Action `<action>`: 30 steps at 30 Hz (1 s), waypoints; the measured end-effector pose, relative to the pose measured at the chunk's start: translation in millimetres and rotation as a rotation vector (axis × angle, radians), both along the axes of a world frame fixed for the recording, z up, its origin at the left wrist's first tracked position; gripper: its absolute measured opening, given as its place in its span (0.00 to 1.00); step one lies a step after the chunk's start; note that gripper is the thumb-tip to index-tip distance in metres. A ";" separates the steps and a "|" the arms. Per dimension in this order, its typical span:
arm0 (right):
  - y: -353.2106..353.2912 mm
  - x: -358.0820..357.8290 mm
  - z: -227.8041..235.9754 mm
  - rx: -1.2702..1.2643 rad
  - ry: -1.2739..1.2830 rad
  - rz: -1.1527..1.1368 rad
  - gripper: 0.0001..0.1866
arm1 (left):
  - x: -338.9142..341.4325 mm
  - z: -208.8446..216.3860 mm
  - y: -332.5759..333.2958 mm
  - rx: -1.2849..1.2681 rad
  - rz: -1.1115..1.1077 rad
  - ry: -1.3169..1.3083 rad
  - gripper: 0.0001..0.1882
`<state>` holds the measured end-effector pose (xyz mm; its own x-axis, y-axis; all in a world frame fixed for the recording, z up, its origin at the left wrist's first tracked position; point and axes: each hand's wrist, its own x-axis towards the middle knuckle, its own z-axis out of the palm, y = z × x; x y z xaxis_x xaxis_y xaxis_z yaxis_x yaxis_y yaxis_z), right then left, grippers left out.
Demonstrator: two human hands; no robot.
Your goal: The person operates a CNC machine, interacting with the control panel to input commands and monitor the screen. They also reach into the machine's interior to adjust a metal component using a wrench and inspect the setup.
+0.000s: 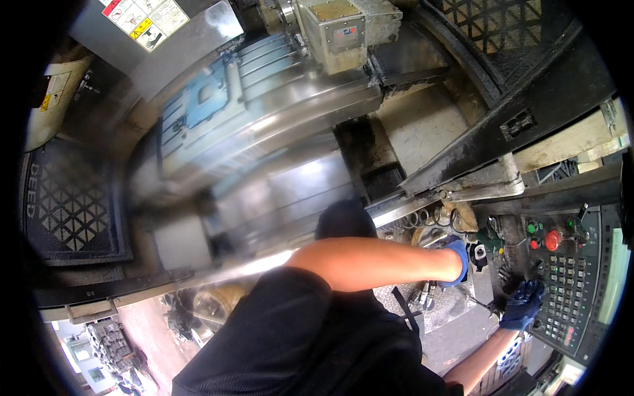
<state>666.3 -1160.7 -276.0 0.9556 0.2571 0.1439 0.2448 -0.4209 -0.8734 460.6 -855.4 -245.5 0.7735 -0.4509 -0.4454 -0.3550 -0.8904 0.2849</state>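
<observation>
My left arm reaches across to the right, and my left hand (456, 263) wears a blue glove. Its fingers are partly hidden and appear closed round a small black handwheel pendant (477, 253) with a pale round dial. My right hand (523, 305), in a dark blue glove, rests at the left edge of a machine control panel (561, 297) beside the key rows. Its fingers look stretched toward the keys, with nothing visible in them. Above the keys sit a red push-button (553, 239) and smaller green and red buttons. A coiled black cable (422, 218) runs near the pendant.
Inside the machine, the metal table (264, 125) with a blue part (206, 99) on it is blurred. A spindle head (337, 36) hangs at the top. A dark door frame (489, 132) crosses at right. Loose tools (426, 297) lie on a metal surface below my left forearm.
</observation>
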 end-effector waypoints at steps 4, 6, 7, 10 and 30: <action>-8.7 6.0 -7.5 -0.250 -0.208 0.103 0.23 | 3.0 -1.1 -2.9 -0.001 -0.009 -0.003 0.25; -13.5 12.5 -12.1 -0.088 -0.116 0.120 0.24 | 2.9 -3.8 -3.3 0.014 -0.006 0.005 0.25; -16.5 16.5 -13.9 -0.136 -0.150 0.133 0.24 | 2.8 -5.6 -2.8 0.019 -0.001 0.009 0.25; -25.5 25.9 -20.4 -0.127 -0.106 0.123 0.24 | 1.6 -11.1 -1.6 0.054 0.012 0.031 0.26; 40.6 -30.5 46.5 -0.553 -0.364 -0.355 0.30 | -2.2 -6.2 0.0 0.126 0.003 0.028 0.26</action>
<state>635.8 -1120.1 -229.5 0.9114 0.0689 0.4057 0.2456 -0.8822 -0.4018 458.4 -855.4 -251.7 0.7609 -0.3878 -0.5202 -0.3461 -0.9208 0.1802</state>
